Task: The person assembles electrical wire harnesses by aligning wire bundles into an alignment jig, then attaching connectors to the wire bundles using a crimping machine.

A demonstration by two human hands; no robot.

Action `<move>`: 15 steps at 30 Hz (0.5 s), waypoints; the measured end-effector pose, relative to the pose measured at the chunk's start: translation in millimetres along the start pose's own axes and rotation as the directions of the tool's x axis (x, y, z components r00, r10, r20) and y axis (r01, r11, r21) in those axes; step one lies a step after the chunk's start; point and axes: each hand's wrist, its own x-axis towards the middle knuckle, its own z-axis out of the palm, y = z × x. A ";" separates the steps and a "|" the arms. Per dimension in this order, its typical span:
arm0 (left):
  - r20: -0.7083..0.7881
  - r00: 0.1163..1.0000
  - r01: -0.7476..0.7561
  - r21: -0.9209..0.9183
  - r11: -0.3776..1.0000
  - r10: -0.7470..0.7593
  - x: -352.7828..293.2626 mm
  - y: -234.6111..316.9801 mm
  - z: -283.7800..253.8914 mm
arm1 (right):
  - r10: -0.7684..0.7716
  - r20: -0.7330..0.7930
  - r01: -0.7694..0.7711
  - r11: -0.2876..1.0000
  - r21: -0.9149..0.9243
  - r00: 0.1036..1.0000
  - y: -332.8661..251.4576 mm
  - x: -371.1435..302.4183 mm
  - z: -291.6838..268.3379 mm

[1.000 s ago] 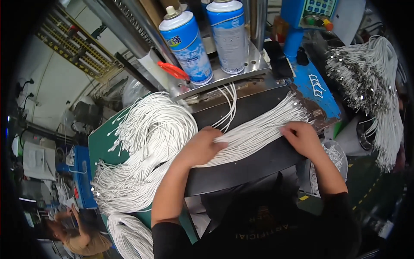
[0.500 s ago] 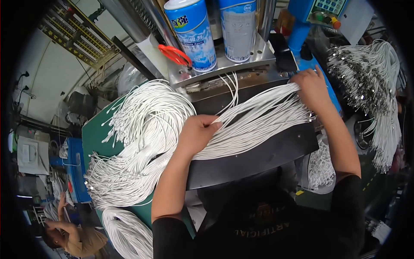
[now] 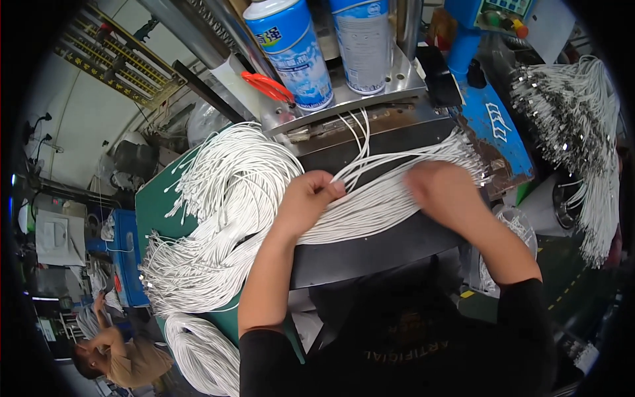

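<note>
A long bundle of thin white cables slants away rightward across the flat black bench; the left hand pinches some strands, the right hand (blurred, grip unclear) nearer the far end.

White cables, one thick bundle: slender, round strands, gently bowed, mostly parallel, loosely fanned. Lies lengthwise on the black table, rising from the left edge toward the right edge; free ends spread unevenly at the right edge, some tips shiny and metallic. Left portion runs out past the table's left edge. Stretch of the right half hidden from view. Loose strands, a few, white: parted from the bundle's upper side, arched, left portion raised.
</note>
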 end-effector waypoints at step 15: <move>0.138 0.952 -0.288 0.103 0.952 0.273 -1.7 45.4 36.5 | 0.380 0.004 -0.254 0.612 0.749 0.925 19.1 -26.4 17.3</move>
